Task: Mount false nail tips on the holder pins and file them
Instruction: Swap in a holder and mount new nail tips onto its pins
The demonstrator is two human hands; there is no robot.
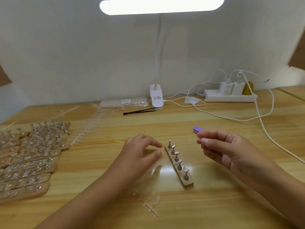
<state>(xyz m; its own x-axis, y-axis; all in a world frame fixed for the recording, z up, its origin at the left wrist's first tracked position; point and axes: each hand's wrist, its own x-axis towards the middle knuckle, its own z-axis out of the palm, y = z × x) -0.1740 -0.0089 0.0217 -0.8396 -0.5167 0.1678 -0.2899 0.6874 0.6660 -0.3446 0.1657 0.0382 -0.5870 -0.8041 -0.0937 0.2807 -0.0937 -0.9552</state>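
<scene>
Five metal pins stand upright in a row on the wooden holder, which lies aslant on the surface between my two hands.

And your left hand?

My left hand hovers just left of the holder's far end, fingers loosely curled, thumb and forefinger tips a little apart. Whether a clear tip sits between them I cannot tell; it is too blurred.

Where are the nail tips, then?

One clear strip of nail tips lies on the surface near me, just right of my left forearm. More strips lie farther off to the left, beside a heap of other holders.

And the file?

The purple file shows just beyond the curled fingers of my right hand, right of the holder. Whether I grip it or it only lies behind my fingers, I cannot tell.

What stands along the far edge?

A white clip lamp, black tweezers just left of it, a bag of tips, and a power strip to the right.
</scene>
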